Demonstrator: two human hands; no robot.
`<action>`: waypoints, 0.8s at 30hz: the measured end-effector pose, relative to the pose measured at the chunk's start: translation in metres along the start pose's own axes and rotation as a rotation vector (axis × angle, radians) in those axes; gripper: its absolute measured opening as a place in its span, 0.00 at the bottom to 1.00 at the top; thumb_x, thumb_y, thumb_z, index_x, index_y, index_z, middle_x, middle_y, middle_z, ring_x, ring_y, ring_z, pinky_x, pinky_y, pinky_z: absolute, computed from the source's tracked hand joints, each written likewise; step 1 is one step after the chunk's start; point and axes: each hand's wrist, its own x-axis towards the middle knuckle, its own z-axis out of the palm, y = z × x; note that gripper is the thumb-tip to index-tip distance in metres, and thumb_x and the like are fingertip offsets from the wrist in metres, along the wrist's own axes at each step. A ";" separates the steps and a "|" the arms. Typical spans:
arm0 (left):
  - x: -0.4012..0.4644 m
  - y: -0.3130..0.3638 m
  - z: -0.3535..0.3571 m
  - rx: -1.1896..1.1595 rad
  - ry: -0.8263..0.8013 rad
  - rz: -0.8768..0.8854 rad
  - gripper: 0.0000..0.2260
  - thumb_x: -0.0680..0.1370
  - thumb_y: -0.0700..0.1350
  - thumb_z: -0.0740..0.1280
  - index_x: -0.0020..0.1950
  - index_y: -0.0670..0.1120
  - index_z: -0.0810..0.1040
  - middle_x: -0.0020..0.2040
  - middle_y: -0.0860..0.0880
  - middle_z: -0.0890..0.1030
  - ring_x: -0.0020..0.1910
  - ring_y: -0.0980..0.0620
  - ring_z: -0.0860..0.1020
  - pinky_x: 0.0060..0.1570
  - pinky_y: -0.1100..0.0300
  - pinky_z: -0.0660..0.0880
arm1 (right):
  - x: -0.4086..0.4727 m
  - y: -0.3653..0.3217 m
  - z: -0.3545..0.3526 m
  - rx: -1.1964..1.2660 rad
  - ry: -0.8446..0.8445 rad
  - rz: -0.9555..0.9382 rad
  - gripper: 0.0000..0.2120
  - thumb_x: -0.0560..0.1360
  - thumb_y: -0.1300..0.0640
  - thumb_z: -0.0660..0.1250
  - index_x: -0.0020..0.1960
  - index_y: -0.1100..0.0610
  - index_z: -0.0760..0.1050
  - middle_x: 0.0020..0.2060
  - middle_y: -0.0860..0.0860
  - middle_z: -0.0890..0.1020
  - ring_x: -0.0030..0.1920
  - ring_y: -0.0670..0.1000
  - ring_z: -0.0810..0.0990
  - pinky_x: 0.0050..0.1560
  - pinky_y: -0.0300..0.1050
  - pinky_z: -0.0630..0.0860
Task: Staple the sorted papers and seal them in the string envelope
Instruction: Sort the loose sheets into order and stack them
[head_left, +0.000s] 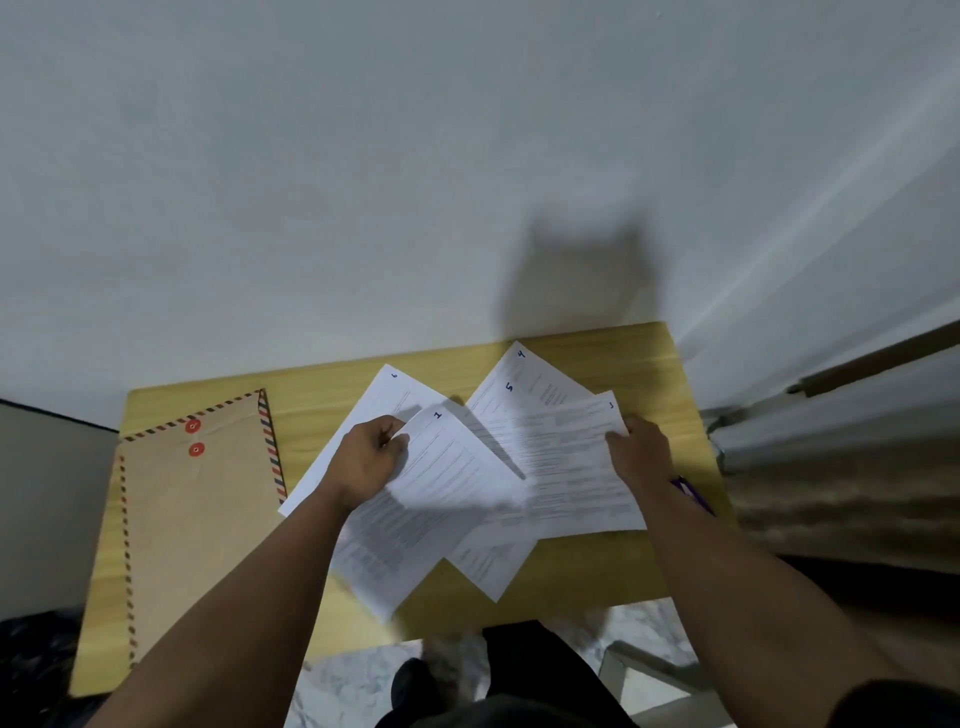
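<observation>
Several white printed sheets with handwritten numbers lie fanned out on a small yellow wooden table (571, 577). My left hand (366, 462) grips the top left corner of the sheet marked 1 (447, 478), which lies above the others. My right hand (641, 449) pinches the right edge of the sheet marked 3 (571, 457). Sheets marked 4 and 5 (524, 384) show behind it, and the sheet marked 6 (379, 400) lies under my left hand. A brown string envelope (197, 525) with two red discs and a striped border lies flat at the table's left. No stapler is in view.
A purple object (693, 491) pokes out from under my right forearm near the table's right edge. A grey-white wall stands right behind the table. My dark-clothed legs and a marble floor (353, 686) show below the front edge. A wooden rail runs at far right.
</observation>
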 end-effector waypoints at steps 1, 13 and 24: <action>-0.005 0.000 -0.002 -0.008 0.008 0.015 0.14 0.83 0.41 0.67 0.38 0.49 0.74 0.29 0.58 0.75 0.29 0.59 0.70 0.38 0.57 0.68 | -0.006 -0.005 -0.005 0.036 0.006 -0.053 0.09 0.79 0.59 0.65 0.52 0.64 0.80 0.47 0.59 0.84 0.47 0.61 0.81 0.44 0.51 0.75; -0.114 -0.005 -0.054 -0.091 0.079 0.330 0.06 0.84 0.43 0.68 0.49 0.47 0.84 0.38 0.53 0.81 0.32 0.60 0.73 0.41 0.59 0.71 | -0.157 -0.131 -0.054 0.214 -0.271 -0.585 0.18 0.80 0.57 0.67 0.31 0.50 0.75 0.28 0.43 0.71 0.28 0.43 0.68 0.30 0.37 0.65; -0.199 -0.016 -0.097 -0.203 0.196 0.386 0.04 0.83 0.45 0.69 0.54 0.50 0.84 0.57 0.60 0.84 0.46 0.61 0.80 0.50 0.61 0.71 | -0.292 -0.159 -0.017 0.265 -0.642 -0.645 0.12 0.79 0.55 0.61 0.48 0.60 0.81 0.40 0.49 0.82 0.40 0.49 0.80 0.46 0.41 0.75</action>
